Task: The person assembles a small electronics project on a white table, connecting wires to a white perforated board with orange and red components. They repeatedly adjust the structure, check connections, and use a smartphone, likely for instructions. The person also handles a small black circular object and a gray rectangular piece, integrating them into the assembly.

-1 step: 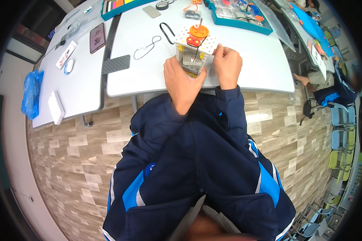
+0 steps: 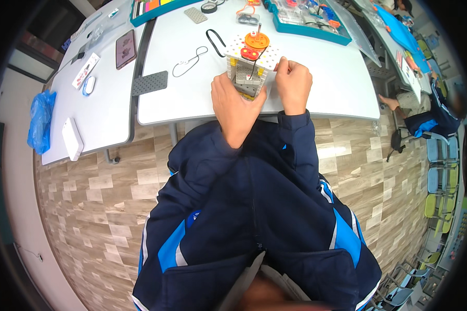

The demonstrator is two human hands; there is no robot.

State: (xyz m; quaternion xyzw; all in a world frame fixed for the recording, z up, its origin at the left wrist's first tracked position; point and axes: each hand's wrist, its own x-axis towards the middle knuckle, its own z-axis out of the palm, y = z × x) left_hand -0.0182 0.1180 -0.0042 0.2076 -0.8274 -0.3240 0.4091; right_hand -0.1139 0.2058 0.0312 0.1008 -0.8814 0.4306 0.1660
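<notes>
Left hand (image 2: 236,101) is wrapping around the white block tower (image 2: 248,70) near the tabletop (image 2: 321,88) edge, right hand (image 2: 293,83) is pinching its perforated top plate; light, rigid, likely snap-fit and fragile, best held low by the walls.

Small construction-kit model (image 2: 249,65): white perforated plate on grey-white block tower, orange and red wheels on top, upright near table edge.

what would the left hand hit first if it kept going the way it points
The left hand points up the table and already touches the white block model; beyond that, probably the clear box, though depth is unclear.
</notes>
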